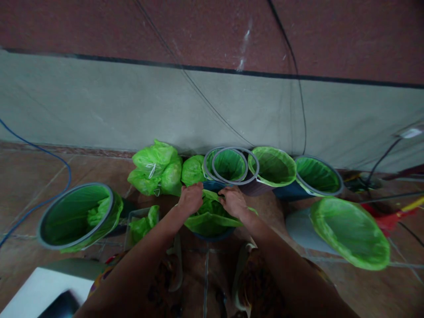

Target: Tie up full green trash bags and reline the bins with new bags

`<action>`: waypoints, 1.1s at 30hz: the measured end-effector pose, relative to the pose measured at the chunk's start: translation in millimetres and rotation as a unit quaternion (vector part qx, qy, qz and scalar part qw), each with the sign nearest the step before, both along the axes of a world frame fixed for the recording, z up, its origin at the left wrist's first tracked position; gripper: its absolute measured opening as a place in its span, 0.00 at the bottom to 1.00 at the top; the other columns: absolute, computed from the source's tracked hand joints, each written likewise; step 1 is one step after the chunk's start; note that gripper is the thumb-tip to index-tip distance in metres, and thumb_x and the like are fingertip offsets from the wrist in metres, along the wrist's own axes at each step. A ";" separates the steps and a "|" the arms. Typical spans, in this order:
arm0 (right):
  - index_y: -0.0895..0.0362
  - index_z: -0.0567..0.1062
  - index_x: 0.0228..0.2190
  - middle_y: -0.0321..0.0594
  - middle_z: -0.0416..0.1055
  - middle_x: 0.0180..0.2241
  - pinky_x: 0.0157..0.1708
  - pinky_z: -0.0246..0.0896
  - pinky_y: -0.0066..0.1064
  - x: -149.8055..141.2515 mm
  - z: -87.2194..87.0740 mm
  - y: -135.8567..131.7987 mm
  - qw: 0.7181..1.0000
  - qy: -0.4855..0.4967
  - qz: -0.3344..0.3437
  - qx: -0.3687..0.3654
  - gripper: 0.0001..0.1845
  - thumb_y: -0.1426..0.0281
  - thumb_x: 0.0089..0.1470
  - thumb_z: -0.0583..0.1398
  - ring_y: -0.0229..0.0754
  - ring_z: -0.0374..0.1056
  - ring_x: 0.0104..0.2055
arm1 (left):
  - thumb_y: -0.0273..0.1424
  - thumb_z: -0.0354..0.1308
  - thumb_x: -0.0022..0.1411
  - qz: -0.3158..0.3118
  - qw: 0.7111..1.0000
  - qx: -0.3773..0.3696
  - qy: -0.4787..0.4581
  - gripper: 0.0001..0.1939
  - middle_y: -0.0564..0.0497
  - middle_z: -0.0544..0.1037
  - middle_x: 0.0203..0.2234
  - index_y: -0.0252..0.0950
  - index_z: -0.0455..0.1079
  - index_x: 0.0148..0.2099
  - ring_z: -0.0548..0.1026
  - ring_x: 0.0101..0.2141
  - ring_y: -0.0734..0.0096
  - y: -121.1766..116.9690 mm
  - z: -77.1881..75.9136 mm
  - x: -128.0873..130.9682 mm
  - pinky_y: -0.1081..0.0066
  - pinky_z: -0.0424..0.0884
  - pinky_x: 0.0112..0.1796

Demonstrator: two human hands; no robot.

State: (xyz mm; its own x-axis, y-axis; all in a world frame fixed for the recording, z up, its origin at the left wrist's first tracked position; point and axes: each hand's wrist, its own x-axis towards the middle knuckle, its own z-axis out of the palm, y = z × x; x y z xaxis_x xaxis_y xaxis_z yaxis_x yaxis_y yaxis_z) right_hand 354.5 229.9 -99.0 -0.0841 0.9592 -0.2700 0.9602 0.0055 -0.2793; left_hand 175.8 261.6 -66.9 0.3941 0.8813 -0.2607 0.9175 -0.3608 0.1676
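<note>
Green liner (210,224), in the head view, sits spread inside a dark blue bin (212,236) on the tiled floor (195,269), between the person's feet and the row of things along the wall (212,110). Its rim is folded outward over the near side of the bin. The left hand (191,199) is at the liner's far left edge, fingers bent together; whether they pinch the plastic cannot be told. The right hand (232,201) pinches the far right edge between thumb and curled fingers.

Just beyond the hands, two overlapping grey rings (252,164) lie on top of a lined bin (230,165). To its right stand a bin with pale green lining (273,168) and a blue bin with a grey rim (319,176); nearer, a grey bin (303,227) leans right, its liner folded over the mouth. Left of the rings are a small green bag (193,170) and a heap of tied green bags (157,170). Farther left, a large lined bin (77,216) holds crumpled green plastic (98,213), beside a small square bin (142,225).
</note>
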 end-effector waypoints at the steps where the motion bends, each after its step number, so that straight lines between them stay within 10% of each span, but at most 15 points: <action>1: 0.54 0.77 0.49 0.46 0.73 0.52 0.57 0.56 0.38 -0.3 0.5 -0.7 1.000 -0.005 0.000 -0.005 0.17 0.66 0.60 0.58 0.48 0.67 0.55 | 0.25 0.44 0.67 -0.001 1.000 0.002 0.003 0.14 0.40 0.79 0.41 0.31 0.67 0.50 0.77 0.44 0.59 0.1 -0.5 0.0 0.62 0.68 0.45; 23: 0.58 0.74 0.43 0.48 0.77 0.41 0.41 0.58 0.32 3.7 1.0 2.2 0.998 -0.056 -0.024 -0.030 0.13 0.76 0.59 0.53 0.47 0.72 0.46 | 0.20 0.51 0.59 0.018 0.999 -0.034 0.037 0.23 0.35 0.77 0.48 0.31 0.66 0.57 0.75 0.50 0.47 -0.6 -2.9 -6.3 0.42 0.64 0.53; 33: 0.60 0.72 0.46 0.50 0.77 0.43 0.41 0.59 0.32 0.7 -0.8 2.9 0.999 -0.040 0.004 -0.035 0.13 0.74 0.59 0.55 0.49 0.73 0.47 | 0.44 0.59 0.61 -0.075 0.992 -0.003 -0.104 0.31 0.41 0.68 0.60 0.39 0.61 0.63 0.67 0.58 0.48 -14.4 -23.4 20.0 0.41 0.57 0.58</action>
